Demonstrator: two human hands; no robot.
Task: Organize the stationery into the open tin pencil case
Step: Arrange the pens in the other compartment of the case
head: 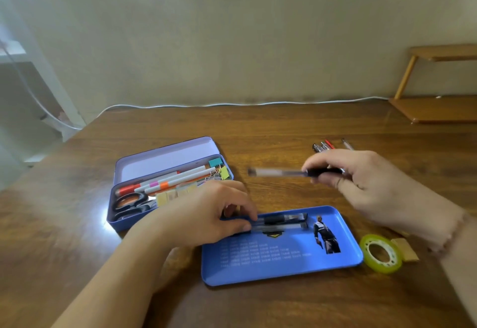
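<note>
Wooden table [258, 126] w/ open tin pencil case [165, 185] at approx 9 o'clock from centre of the scene, lid up at the back. Inside it: white markers [170, 181] w/ orange + pink bands, black scissors [129, 205] at the left end, binder clips [219, 170] at the right end, pale sticky tabs [175, 194] along the front. Blue tray [284, 263] lies flat at 6 o'clock, printed figure on its right part, 2 clear pens [281, 221] along its far edge. L hand [206, 219] rests on the tray's left end, fingers curled, fingertips pinching the pens' left ends. R hand [356, 175] at 3 o'clock, above the table, fingers wrapped round a black-grip pen [284, 172] pointing left, blurred. More pens [325, 144] lie behind the R hand at 1 o'clock. Green tape roll [382, 254] + tan eraser [407, 250], touching, just right of the tray at 4 o'clock.
</note>
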